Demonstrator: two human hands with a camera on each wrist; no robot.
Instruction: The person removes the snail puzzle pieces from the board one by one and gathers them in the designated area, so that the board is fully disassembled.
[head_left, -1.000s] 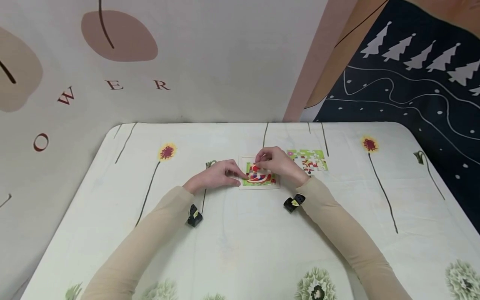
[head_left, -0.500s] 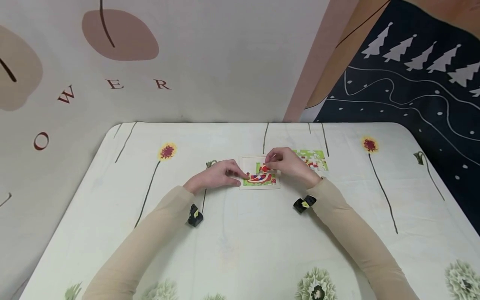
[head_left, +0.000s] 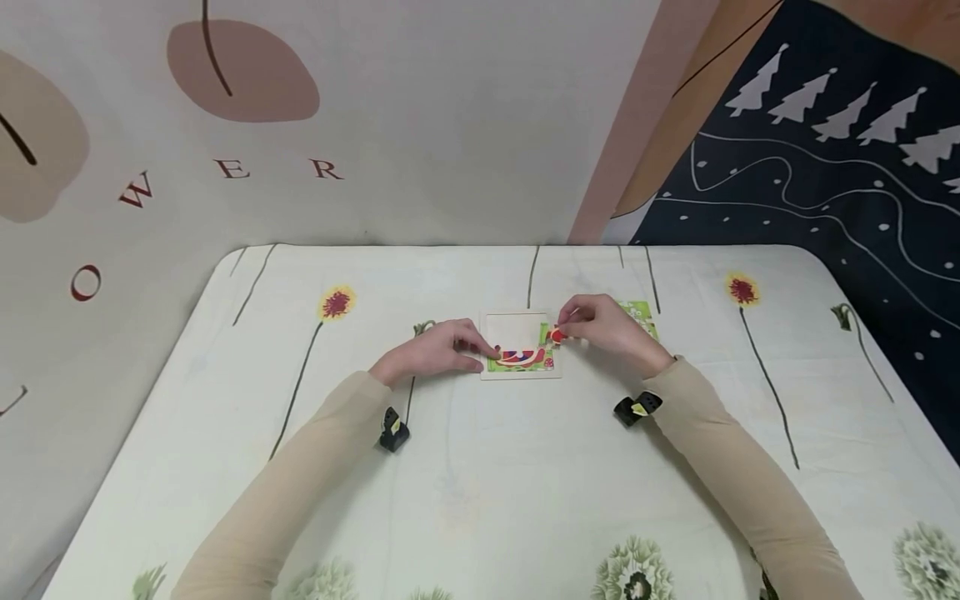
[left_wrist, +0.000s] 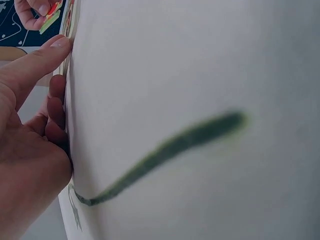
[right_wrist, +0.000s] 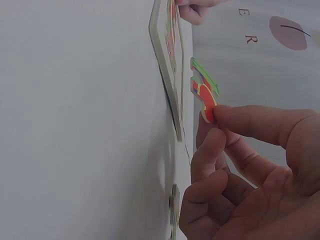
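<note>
1. A pale cloth [head_left: 495, 467] printed with flowers covers the table; behind its far edge hangs a light backdrop [head_left: 450, 150] with letters, and to the far right a dark one [head_left: 825, 167] with white trees.
2. On the table, right of the puzzle tray [head_left: 517, 331], lies a green picture patch [head_left: 640, 315]; the right hand [head_left: 611, 327] stands in front of most of it.
3. The tray lies between the hands. Picture pieces [head_left: 525, 360] fill its near part, while its far part shows bare, pale board.
4. The right hand pinches a red and green puzzle piece [head_left: 557, 335] between thumb and fingertips, at the tray's right side.
5. The left hand [head_left: 442, 348] rests at the tray's left side, index finger stretched onto it, thumb by the near left corner; it clamps nothing that shows.
6. From the head, the piece seems to overlap the tray's right rim; the right wrist view shows it raised and tilted, apart from the tray.
7. That view also shows the tray's thick edge; the left wrist view adds bent fingers beneath the left hand and a blurred dark green stem [left_wrist: 170, 150] on the cloth.
</note>
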